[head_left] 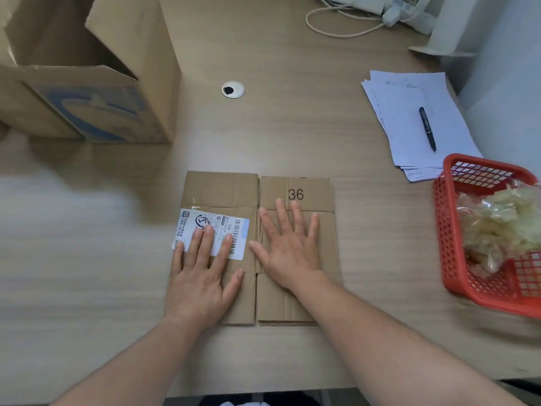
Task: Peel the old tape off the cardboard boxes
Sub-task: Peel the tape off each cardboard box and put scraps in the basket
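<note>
Directly under left hand point(202, 276) and right hand point(288, 250) — cardboard box point(222, 189), fingers point(281, 212) straight.

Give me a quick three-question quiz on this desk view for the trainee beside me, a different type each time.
1. True or false: the left hand lies flat with its fingers on the white label of the flattened box.
2. The crumpled clear scraps lie in: A the red basket; B a blue bucket; C a glass jar.
3. Fill in: the number printed on the box beyond the right hand is ___.
Key: 1 true; 2 A; 3 36.
</note>
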The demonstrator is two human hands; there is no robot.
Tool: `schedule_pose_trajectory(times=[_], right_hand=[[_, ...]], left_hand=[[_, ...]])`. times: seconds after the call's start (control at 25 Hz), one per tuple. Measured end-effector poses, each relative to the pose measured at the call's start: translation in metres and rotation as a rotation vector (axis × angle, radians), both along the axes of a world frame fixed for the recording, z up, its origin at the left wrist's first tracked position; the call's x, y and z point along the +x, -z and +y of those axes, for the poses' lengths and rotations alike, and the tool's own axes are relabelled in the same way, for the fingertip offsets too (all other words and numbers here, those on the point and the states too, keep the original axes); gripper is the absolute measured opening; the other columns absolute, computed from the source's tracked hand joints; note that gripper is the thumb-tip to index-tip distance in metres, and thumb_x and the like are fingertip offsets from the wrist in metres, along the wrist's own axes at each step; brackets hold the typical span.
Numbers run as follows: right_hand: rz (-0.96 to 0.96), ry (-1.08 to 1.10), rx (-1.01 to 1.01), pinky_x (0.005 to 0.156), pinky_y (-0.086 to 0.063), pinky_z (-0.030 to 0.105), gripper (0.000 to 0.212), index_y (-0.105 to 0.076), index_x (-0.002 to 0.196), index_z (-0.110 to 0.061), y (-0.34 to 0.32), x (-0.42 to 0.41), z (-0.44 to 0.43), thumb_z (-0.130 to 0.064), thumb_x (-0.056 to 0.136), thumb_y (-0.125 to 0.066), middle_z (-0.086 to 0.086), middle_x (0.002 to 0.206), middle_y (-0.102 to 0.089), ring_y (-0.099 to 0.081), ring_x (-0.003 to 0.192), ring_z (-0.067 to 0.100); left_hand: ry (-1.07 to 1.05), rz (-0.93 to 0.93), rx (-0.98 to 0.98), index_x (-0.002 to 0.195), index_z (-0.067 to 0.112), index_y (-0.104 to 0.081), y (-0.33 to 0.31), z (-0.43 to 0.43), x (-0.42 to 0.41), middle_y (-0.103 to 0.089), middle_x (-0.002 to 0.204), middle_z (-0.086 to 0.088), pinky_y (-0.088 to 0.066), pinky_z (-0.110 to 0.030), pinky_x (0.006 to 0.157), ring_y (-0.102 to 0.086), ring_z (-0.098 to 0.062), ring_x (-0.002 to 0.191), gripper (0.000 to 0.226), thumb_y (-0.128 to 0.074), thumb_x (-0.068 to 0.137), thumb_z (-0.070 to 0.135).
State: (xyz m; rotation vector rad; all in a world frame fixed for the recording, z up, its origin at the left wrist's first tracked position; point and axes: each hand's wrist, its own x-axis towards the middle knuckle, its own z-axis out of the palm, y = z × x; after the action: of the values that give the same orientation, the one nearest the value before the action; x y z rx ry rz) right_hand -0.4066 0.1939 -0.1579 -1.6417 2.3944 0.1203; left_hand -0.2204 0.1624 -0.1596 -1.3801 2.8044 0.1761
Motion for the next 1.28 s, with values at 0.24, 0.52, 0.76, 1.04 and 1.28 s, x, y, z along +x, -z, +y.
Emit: schedule_pose_trajectory(times=[0.24, 0.52, 0.76, 1.04, 1.28], right_hand=[[-0.047, -0.008, 0.047, 0.104, 0.025, 0.057, 0.072, 0.007, 0.148, -0.040, -0.006, 0.000, -0.001, -0.070, 0.087, -0.015, -0.004, 0.158, 0.019, 0.026, 0.142, 0.024], [-0.206, 0.284, -0.075, 0.113, -0.021, 0.036, 0.071, -0.029, 0.146, -0.025, -0.046, -0.028, 0.042, -0.045, 0.084, -0.057, 0.006, 0.153, -0.024, -0.021, 0.139, 0.026], [-0.304, 0.923, -0.084, 0.099, -0.037, 0.035, 0.084, -0.043, 0.128, -0.007, -0.044, 0.003, 0.088, -0.052, 0.065, -0.076, 0.015, 0.131, -0.047, -0.044, 0.123, 0.032], [-0.778, 0.938, -0.428, 0.087, -0.043, 0.024, 0.085, -0.027, 0.144, -0.032, -0.064, 0.029, 0.127, -0.010, 0.075, -0.071, -0.010, 0.126, -0.047, -0.051, 0.109, 0.013], [-0.989, 1.021, -0.554, 0.068, -0.047, 0.008, 0.061, -0.058, 0.122, -0.037, -0.089, 0.020, 0.220, 0.007, 0.080, -0.061, -0.003, 0.124, -0.058, -0.060, 0.097, 0.005]], left_hand=[[-0.018, -0.026, 0.022, 0.147, 0.024, -0.023, 0.001, 0.000, 0.000, -0.021, 0.157, -0.012, -0.011, -0.050, 0.115, -0.014, -0.023, 0.146, 0.069, -0.021, 0.088, 0.059], [0.020, -0.100, 0.273, 0.153, 0.033, -0.003, -0.021, -0.031, 0.006, 0.006, 0.162, 0.001, 0.001, -0.040, 0.118, 0.009, -0.016, 0.148, 0.080, -0.035, 0.088, 0.068], [-0.415, 0.018, 0.401, 0.137, 0.013, -0.032, -0.043, -0.030, 0.030, -0.041, 0.128, -0.012, -0.041, -0.040, 0.093, -0.039, -0.031, 0.123, 0.096, -0.070, 0.067, 0.066], [-0.340, 0.367, 0.587, 0.136, 0.007, -0.030, -0.043, -0.032, 0.040, -0.037, 0.134, -0.012, -0.040, -0.042, 0.095, -0.043, -0.031, 0.122, 0.094, -0.084, 0.067, 0.040], [0.004, 0.545, 1.004, 0.148, 0.045, -0.015, -0.049, -0.001, 0.014, -0.036, 0.132, 0.021, -0.038, -0.028, 0.086, -0.047, -0.013, 0.108, 0.089, -0.071, 0.086, 0.012]])
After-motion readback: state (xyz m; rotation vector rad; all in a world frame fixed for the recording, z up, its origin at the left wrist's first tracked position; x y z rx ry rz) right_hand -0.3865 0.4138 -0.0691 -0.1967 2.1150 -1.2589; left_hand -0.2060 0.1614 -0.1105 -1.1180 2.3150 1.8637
